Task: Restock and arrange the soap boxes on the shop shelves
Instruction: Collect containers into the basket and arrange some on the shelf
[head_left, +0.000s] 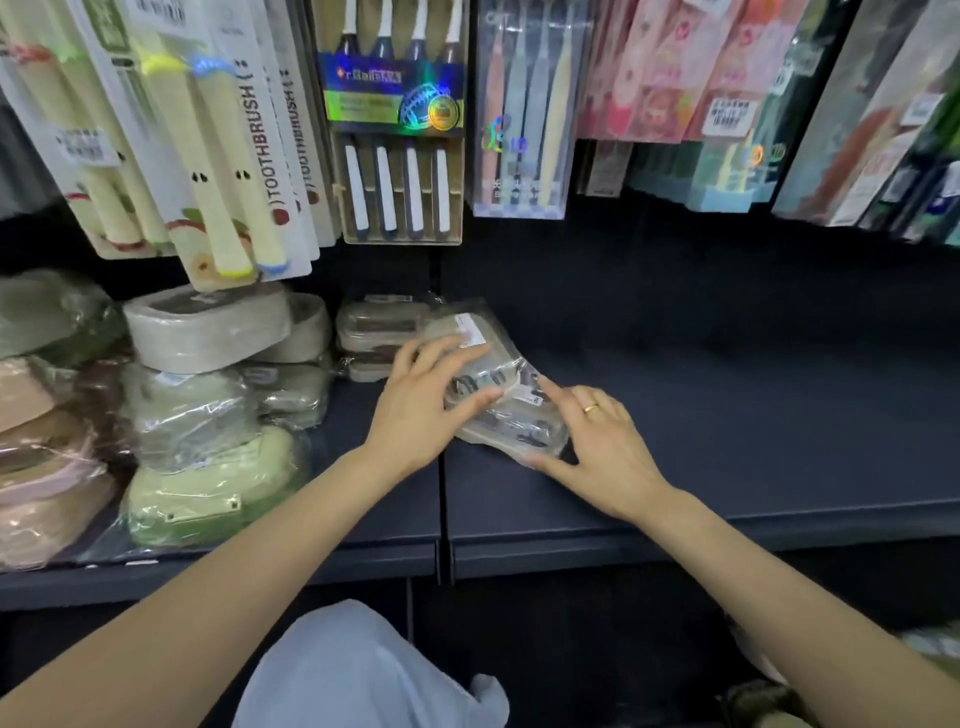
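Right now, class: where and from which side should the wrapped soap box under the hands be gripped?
Probably by its two long edges, from above. The soap box lies flat and slanted on the shelf, with the left hand and right hand already flanking it.

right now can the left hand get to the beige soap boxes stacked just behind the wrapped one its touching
Probably yes. The left hand rests on the wrapped soap box, and the beige stack sits just beyond its fingertips on the same shelf. Nothing stands between them; the hanging toothbrush packs end above it.
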